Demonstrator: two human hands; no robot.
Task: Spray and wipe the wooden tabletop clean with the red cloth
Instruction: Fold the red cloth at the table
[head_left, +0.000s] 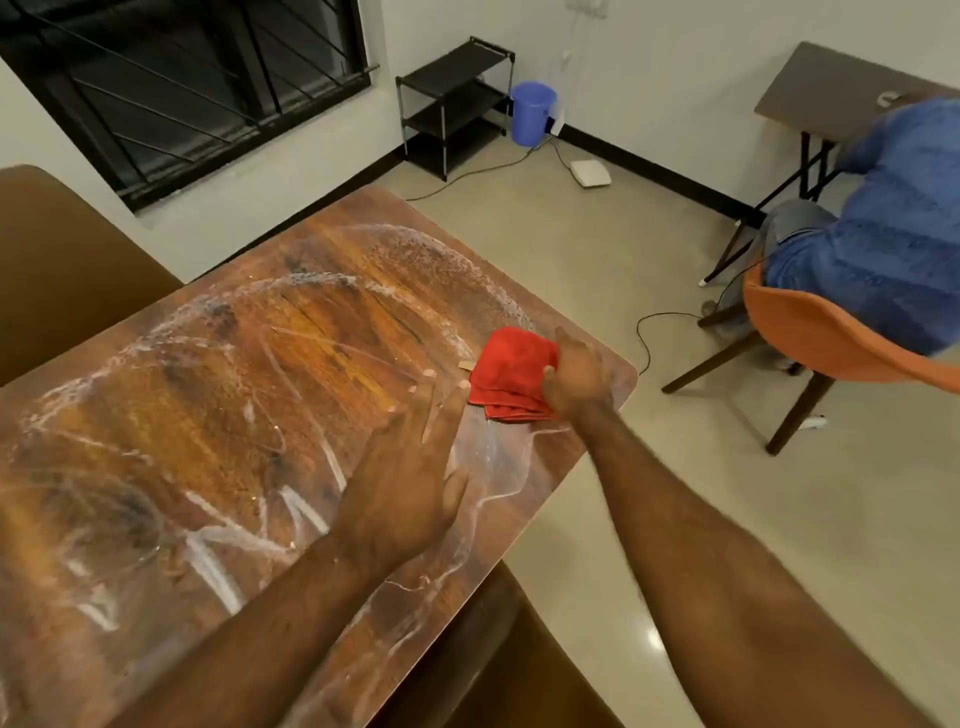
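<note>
The red cloth is found bunched and folded on the wooden worktop, close to the rounded corner at 2 o'clock from the wearer. It is held by the right grip, whose fingers are curled over the cloth's right side while the thumb is pressed into the fabric. The left grip is seen just beside the cloth, at 7 o'clock from it, with the fingers straight and slightly spread over the wet surface; whether the palm touches the wood cannot be told. White, foamy streaks are spread in arcs and smears across most of the worktop. A small pale sliver is seen at the cloth's left edge, too small to be identified. On the floor beyond, at 1 o'clock, an orange chair is occupied by a person in blue. A blue bucket is placed beside a black rack at 12 o'clock.
</note>
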